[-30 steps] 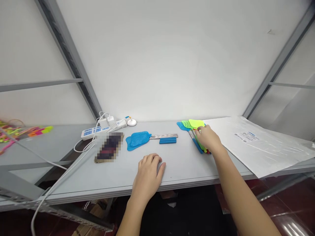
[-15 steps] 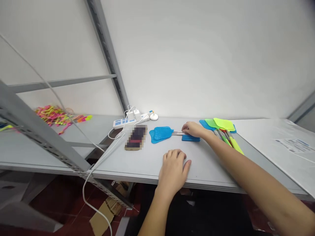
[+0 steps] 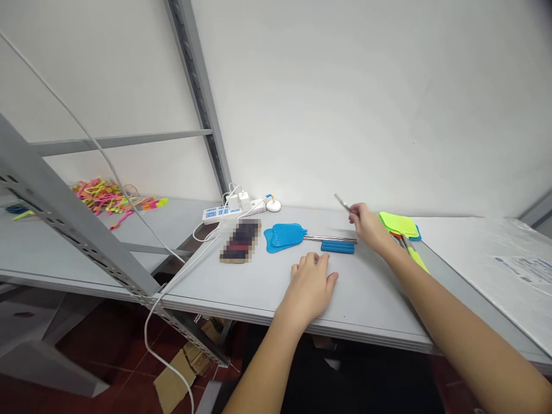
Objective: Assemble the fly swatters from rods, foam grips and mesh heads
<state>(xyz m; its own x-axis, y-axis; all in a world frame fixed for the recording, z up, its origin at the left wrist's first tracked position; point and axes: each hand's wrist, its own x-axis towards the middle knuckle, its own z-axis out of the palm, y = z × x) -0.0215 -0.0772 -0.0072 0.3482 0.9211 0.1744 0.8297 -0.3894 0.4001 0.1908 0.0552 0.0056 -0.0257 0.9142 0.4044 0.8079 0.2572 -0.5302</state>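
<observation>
My right hand [image 3: 366,223] is raised a little over the back of the table, its fingers closed on a thin metal rod [image 3: 341,201] whose free end points up and left. My left hand [image 3: 311,286] lies palm down near the table's front edge, fingers loosely apart, holding nothing. Just beyond it are blue fly swatter heads [image 3: 288,235], overlapping each other. Several silver rods [image 3: 330,238] extend right from them, beside a row of blue handles [image 3: 337,247]. To the right of my right hand is a pile of fly swatters [image 3: 397,223], yellow-green on top, partly hidden by my forearm.
A phone [image 3: 241,241], blurred out, lies left of the blue heads. Behind it sits a white power strip [image 3: 215,215] with chargers and cables. A grey shelf post [image 3: 202,98] rises at the left. Wrapped white board [image 3: 487,259] covers the right side. Colourful pieces [image 3: 103,196] lie far left.
My right hand has lifted off the silver rods and moved right and up, now with one rod in it. My left hand has shifted slightly forward and right. The camera view has turned slightly.
</observation>
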